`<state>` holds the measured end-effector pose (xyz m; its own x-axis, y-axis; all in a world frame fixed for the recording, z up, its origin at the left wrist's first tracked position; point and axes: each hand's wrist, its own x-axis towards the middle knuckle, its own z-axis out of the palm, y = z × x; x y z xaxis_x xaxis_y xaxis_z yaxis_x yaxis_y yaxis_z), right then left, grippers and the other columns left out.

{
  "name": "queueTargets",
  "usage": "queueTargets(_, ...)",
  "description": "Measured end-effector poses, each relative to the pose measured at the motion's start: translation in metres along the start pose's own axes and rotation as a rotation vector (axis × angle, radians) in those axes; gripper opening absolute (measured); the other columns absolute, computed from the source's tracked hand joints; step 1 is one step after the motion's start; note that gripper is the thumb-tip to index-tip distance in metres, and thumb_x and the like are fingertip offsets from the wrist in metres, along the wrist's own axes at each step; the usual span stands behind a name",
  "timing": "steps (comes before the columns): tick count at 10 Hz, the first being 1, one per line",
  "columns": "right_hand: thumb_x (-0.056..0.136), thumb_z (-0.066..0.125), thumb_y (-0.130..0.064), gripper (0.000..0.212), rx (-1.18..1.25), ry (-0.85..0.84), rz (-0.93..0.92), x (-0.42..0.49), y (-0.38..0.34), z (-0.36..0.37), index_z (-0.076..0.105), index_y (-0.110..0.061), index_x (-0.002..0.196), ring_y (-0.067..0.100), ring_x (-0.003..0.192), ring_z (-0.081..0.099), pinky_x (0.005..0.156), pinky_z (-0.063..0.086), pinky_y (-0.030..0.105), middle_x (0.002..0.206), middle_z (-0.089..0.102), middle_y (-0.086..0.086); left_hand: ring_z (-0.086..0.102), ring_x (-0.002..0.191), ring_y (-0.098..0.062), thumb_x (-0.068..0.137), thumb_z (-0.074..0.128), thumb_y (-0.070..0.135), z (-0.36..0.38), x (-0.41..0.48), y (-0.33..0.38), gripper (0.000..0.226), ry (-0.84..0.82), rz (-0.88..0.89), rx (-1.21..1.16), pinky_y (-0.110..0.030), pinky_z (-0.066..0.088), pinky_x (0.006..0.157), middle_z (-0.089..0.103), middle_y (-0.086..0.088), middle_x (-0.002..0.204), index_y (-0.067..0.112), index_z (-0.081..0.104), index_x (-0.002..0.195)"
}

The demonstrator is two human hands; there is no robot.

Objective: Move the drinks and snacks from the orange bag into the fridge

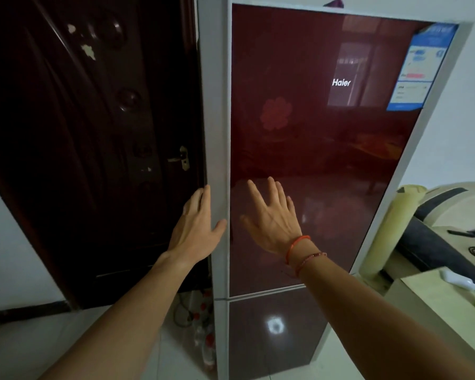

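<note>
fridge (pixel 327 149) glossy red, closed, 12 o'clock | left hand (pixel 196 229) straight-fingered on its edge | right hand (pixel 274 220) splayed at front | dark door (pixel 80 133) 10 o'clock

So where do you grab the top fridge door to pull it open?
Probably the grey strip down the left edge of the upper door, coming from the left. The red glass front is flat with no handle sticking out, so that edge is all fingers can hook behind. The left hand rests there; the right hand is spread at the glass.
</note>
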<state>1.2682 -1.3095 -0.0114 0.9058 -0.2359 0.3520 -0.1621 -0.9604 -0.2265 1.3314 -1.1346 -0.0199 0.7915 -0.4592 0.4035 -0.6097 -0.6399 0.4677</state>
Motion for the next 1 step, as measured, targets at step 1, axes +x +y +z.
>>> queueTargets(1, 0.096, 0.049, -0.055, 0.079, 0.024, -0.004, 0.023, -0.015, -0.0046, -0.0147, 0.008, -0.033, 0.16, 0.037, 0.154, 0.004, 0.121, 0.019, 0.059, 0.167, 0.004, 0.019, 0.024, 0.143, -0.029, 0.095, 0.052, 0.047, -0.0167, -0.0125, 0.0044, 0.076, 0.036, -0.02, 0.129, -0.041, 0.044, 0.103, 0.016, -0.007, 0.159, 0.017, 0.017, 0.155)
